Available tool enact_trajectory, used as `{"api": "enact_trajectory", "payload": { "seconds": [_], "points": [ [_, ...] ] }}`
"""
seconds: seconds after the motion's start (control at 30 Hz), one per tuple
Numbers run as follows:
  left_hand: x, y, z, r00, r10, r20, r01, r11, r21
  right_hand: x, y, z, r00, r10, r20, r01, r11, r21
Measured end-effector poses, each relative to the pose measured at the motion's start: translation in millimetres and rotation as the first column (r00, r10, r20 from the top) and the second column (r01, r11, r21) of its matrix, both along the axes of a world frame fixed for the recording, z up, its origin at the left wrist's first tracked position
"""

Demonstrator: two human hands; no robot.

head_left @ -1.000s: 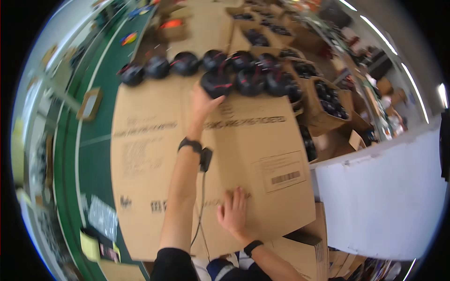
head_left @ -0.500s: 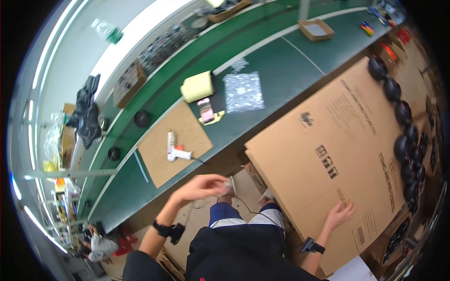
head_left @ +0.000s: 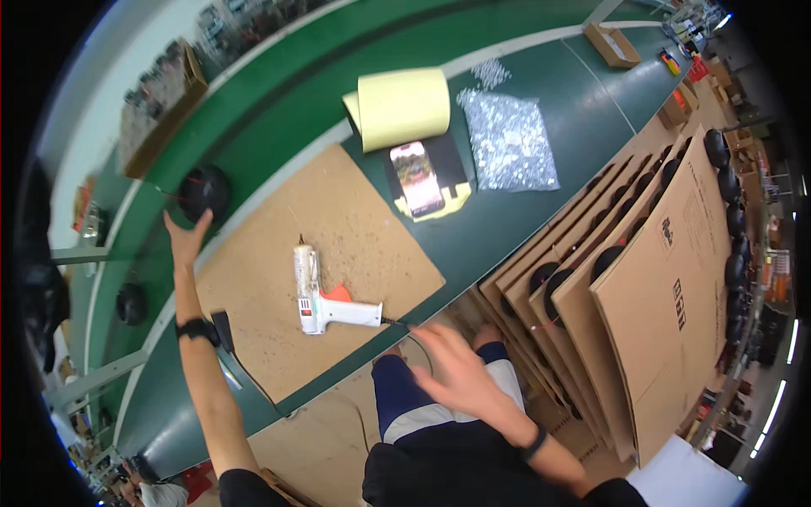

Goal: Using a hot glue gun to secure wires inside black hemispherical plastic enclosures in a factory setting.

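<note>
My left hand [head_left: 187, 237] reaches across to a round black part [head_left: 204, 193] on the green bench's far strip. Its thumb and fingers are spread at the part's near edge; whether they touch it I cannot tell. Over the near bench edge, my right hand [head_left: 460, 372] hangs slightly blurred, fingers stretched and nothing in it. Close by, a white glue gun [head_left: 351, 313] with an orange trigger lies on a stained tan board [head_left: 372, 241], its cord running past my right fingers. Another round black part [head_left: 131, 304] sits farther left.
Beyond the board are a phone [head_left: 416, 179], curled yellow sheeting [head_left: 404, 108] and a clear bag of small shiny pieces [head_left: 511, 142]. Large cardboard sheets [head_left: 655, 313] with black round parts between them stand on the right. A box of parts [head_left: 160, 110] is at the back left.
My left hand has moved forward and left to the round black part. My right hand has left the cardboard and come in front of my body. The view has turned, showing the bench closer.
</note>
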State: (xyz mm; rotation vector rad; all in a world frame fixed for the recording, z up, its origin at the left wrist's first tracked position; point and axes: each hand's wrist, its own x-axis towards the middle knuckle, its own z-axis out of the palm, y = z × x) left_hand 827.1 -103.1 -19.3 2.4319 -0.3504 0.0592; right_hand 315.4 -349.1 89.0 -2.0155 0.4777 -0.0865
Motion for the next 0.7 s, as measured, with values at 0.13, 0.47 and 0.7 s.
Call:
{"api": "enact_trajectory", "payload": {
  "seconds": [0.13, 0.47, 0.7],
  "points": [
    [53.4, -29.8, -33.7, 0.977, -0.075, 0.199, 0.088, 0.995, -0.056, 96.0, 62.7, -64.6, 0.977, 0.073, -0.200, -0.137, 0.935, -0.328],
    [-63.3, -17.5, -25.4, 0.998, -0.069, -0.015, 0.058, 0.928, -0.367, 151.2, 79.1, -119.7, 0.949, 0.029, -0.313, -0.166, 0.891, -0.422],
    [-195.6, 64.5, 22.0, 0.990, -0.097, -0.107, 0.071, 0.972, -0.224, 111.9, 13.9, -91.5, 0.984, 0.021, -0.178, 0.031, 0.959, 0.282]
  ]
}}
